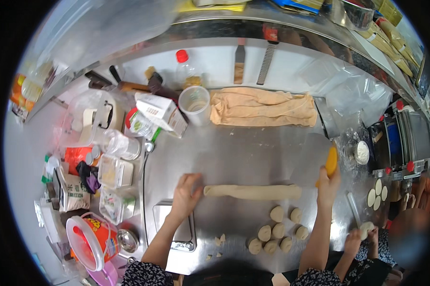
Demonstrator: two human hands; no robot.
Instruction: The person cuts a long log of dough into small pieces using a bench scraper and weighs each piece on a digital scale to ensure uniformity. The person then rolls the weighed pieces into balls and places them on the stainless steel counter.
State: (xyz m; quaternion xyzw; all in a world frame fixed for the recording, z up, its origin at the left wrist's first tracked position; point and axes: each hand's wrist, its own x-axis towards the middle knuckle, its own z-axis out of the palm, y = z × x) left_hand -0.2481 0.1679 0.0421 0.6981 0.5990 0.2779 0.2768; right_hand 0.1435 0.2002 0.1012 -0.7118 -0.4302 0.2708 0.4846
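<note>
A long roll of pale dough (252, 192) lies across the steel worktop (232, 157). My left hand (186, 195) is at the roll's left end, fingers spread, holding nothing. Beyond the other end, my right hand (328, 182) grips a dough scraper by its yellow handle (331, 161); its blade points left over the worktop. Several round dough pieces (278, 230) lie below the roll's right half. A few small dough scraps (220, 239) are nearer my left forearm, beside a kitchen scale (175, 225) that this forearm partly covers.
A folded peach cloth (263, 107) and a plastic tub (194, 105) stand at the back. Containers, a carton (161, 112) and a red bucket (97, 239) crowd the left. Rightward are a flour bowl (362, 152), a roller machine (404, 139), flat dough ovals (377, 195) and another person's hands (359, 237) holding dough.
</note>
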